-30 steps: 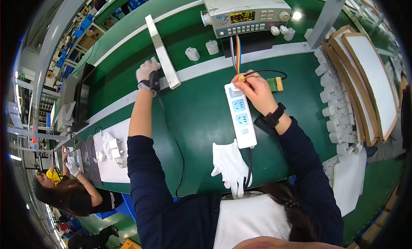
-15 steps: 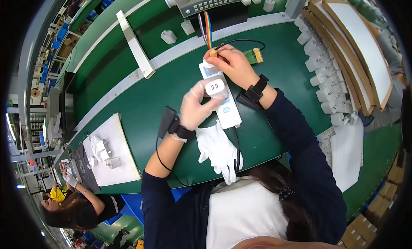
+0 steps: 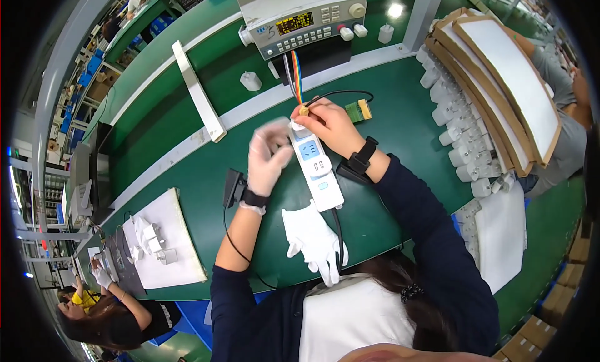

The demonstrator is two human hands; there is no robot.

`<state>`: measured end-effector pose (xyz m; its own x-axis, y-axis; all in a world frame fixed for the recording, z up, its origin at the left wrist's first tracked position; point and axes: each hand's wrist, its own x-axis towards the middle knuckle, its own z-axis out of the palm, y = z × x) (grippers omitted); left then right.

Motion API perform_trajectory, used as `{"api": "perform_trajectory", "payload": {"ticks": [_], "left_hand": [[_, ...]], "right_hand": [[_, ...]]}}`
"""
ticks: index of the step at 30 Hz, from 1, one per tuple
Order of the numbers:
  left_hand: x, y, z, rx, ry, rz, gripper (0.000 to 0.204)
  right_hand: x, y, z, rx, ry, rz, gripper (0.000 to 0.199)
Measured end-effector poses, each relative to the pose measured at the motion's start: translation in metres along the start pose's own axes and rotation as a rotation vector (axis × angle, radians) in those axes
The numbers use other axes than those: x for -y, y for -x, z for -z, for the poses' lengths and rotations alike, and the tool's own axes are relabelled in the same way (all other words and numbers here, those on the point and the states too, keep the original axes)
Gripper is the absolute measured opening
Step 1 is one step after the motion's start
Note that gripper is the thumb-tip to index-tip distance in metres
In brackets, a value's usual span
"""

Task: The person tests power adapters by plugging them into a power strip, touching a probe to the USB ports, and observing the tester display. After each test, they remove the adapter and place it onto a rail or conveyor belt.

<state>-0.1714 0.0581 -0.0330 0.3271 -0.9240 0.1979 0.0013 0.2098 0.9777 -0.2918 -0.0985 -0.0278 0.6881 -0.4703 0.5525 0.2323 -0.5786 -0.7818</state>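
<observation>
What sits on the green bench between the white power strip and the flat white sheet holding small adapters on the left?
In the head view, the left hand and its forearm, with a black wrist device, lie between the white power strip and the white sheet.

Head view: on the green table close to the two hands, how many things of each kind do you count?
power strip: 1
white gloves: 2, one lying flat, one on the left hand
small green board: 1
Total: 4
</observation>
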Motion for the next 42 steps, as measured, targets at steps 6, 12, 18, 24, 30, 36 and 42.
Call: {"api": "perform_trajectory", "payload": {"ticks": [6,12,18,24,30,36,42], "left_hand": [[0.005,-0.033,-0.019,-0.143,-0.376,-0.077,0.053],[0.004,-0.038,-0.018,-0.072,-0.397,-0.038,0.051],[0.020,-0.035,-0.015,-0.084,-0.412,-0.182,0.049],[0.020,-0.034,-0.013,-0.069,-0.261,-0.135,0.050],[-0.008,-0.053,-0.002,-0.329,0.277,-0.197,0.057],[-0.024,-0.121,0.093,-0.502,-1.274,-0.130,0.045],[-0.001,-0.117,0.140,-0.383,-1.381,0.051,0.040]], "right_hand": [[0.004,0.001,-0.001,0.016,0.041,-0.072,0.023],[0.004,-0.002,0.003,-0.012,0.054,-0.039,0.022],[0.068,-0.012,0.033,-0.024,-0.301,-0.064,0.013],[0.071,0.042,0.032,0.202,-0.013,-0.151,0.012],[0.057,0.051,0.027,0.211,0.108,-0.087,0.007],[0.069,0.056,0.033,0.241,0.063,-0.174,0.006],[0.059,0.054,0.028,0.268,0.054,-0.183,0.008]]}}
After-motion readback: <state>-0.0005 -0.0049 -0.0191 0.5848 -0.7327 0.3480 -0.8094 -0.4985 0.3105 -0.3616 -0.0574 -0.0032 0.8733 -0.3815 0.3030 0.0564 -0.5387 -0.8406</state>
